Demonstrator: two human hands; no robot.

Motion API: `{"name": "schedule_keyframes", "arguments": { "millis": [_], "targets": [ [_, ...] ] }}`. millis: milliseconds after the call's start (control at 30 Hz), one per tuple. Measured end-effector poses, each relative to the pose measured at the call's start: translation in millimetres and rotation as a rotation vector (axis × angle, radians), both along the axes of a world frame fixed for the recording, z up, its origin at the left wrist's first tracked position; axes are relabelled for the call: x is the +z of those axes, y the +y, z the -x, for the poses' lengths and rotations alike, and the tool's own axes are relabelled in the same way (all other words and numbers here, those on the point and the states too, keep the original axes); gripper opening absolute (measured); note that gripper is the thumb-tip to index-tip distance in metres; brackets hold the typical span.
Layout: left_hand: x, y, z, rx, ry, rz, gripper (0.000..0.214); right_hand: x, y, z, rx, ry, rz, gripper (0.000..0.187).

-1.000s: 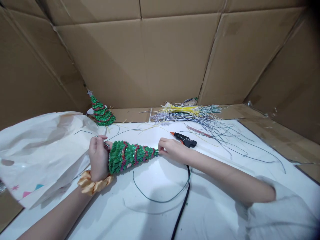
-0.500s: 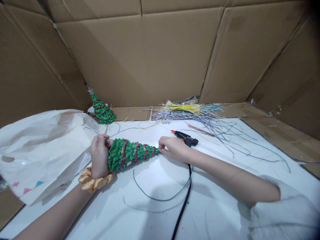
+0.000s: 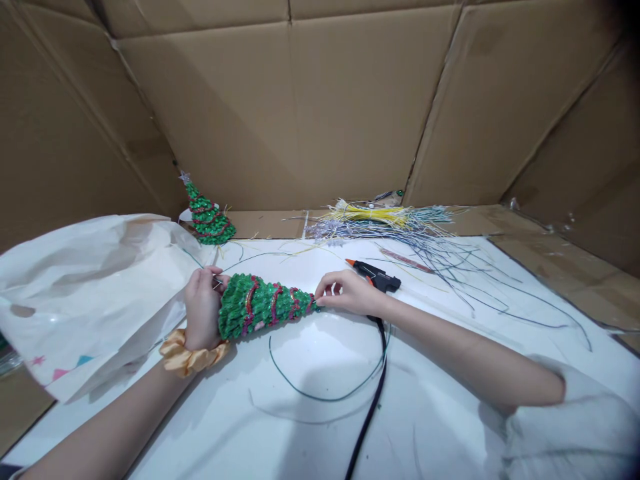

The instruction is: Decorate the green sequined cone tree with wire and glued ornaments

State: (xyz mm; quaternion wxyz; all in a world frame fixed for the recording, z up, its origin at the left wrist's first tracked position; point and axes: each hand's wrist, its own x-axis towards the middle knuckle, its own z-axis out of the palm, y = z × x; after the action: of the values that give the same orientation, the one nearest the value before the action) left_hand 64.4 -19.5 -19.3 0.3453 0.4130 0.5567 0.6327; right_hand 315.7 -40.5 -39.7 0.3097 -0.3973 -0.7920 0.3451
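Note:
A green glittery cone tree (image 3: pixel 260 307) with red garland lies on its side above the white table (image 3: pixel 310 427). My left hand (image 3: pixel 203 310) grips its wide base, fingers closed, a thin wire passing between them. My right hand (image 3: pixel 345 293) pinches the narrow tip, fingers closed on it. A gold scrunchie (image 3: pixel 187 353) sits on my left wrist. A thin green wire (image 3: pixel 320 393) curves on the table just below the tree.
A black glue gun (image 3: pixel 376 277) with an orange nozzle lies behind my right hand, its cord (image 3: pixel 367 413) running toward me. A second small green tree (image 3: pixel 207 217) stands at the back left. Bundled yellow and silver wires (image 3: pixel 395 223) lie at the back. A white bag (image 3: pixel 85 293) fills the left. Cardboard walls surround the table.
Both hands and the tree have stayed almost in place; the right hand's fingers have shifted slightly at the tip. The view has drifted a little.

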Motion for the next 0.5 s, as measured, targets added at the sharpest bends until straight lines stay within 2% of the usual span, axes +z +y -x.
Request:
{"name": "schedule_keyframes", "arguments": {
  "millis": [300,500],
  "targets": [
    [2.3,0,-1,0.029,-0.015,0.058,0.015,-6.3,3,1,0.009,0.181,0.308,0.016],
    [-0.9,2,1,0.027,-0.038,0.071,0.010,-11.0,-1,3,0.089,0.286,0.568,0.028]
  ]
}}
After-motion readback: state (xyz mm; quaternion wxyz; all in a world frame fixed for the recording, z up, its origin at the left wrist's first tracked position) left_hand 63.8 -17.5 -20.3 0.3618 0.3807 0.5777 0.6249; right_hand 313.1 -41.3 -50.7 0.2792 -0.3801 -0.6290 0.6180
